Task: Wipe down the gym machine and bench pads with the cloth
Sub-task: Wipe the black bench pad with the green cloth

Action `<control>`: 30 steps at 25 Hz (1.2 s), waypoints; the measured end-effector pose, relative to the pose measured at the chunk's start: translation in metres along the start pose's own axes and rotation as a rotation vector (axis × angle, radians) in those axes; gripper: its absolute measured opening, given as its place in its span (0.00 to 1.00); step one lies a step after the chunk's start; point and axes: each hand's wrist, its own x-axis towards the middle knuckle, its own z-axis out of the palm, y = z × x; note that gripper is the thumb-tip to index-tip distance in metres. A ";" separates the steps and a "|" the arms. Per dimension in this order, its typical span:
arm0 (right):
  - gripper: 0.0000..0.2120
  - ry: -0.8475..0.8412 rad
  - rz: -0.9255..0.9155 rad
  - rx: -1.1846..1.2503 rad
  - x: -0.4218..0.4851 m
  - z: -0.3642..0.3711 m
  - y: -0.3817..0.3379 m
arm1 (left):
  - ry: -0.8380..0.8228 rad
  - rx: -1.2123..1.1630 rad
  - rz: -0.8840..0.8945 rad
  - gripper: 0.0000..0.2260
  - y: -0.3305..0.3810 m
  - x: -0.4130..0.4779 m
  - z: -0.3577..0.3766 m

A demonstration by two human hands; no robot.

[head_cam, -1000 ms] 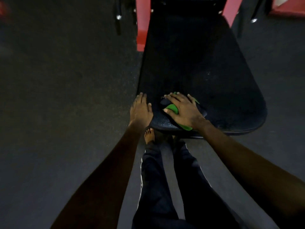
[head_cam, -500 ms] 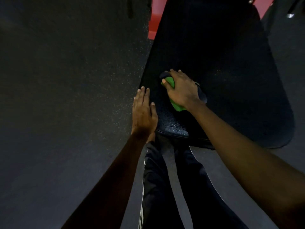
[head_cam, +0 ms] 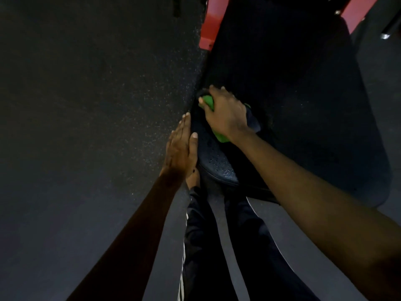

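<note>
The right hand (head_cam: 225, 114) is curling its thumb and fingers over the bunched green cloth (head_cam: 208, 101), pressing it onto the bench pad (head_cam: 303, 105) at centre frame, near the pad's left edge. The cloth is looking soft, light and crushable, so a grip on the wad from above is suiting it. Just below-left, the left hand (head_cam: 180, 146) is lying flat, fingers straight, against the pad's edge, holding nothing. The pad is looking firm, textured and wet-speckled, likely slick. Its long axis is running from lower centre toward the red frame posts (head_cam: 211, 25) at the upper right.
</note>
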 end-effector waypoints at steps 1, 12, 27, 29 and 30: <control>0.20 0.016 0.033 -0.005 0.016 0.000 -0.008 | 0.003 -0.022 -0.003 0.26 -0.002 0.001 0.001; 0.24 0.021 -0.023 -0.018 -0.079 0.003 -0.008 | -0.064 -0.129 -0.022 0.24 -0.013 -0.001 -0.001; 0.23 0.003 -0.077 -0.071 -0.105 0.004 -0.027 | -0.093 -0.050 0.084 0.24 -0.032 0.008 -0.006; 0.22 0.001 0.020 -0.042 -0.060 0.005 -0.036 | -0.078 -0.078 0.017 0.25 -0.029 0.006 -0.004; 0.20 0.017 0.048 -0.036 -0.036 0.005 -0.037 | -0.073 -0.091 -0.015 0.25 -0.026 0.005 -0.004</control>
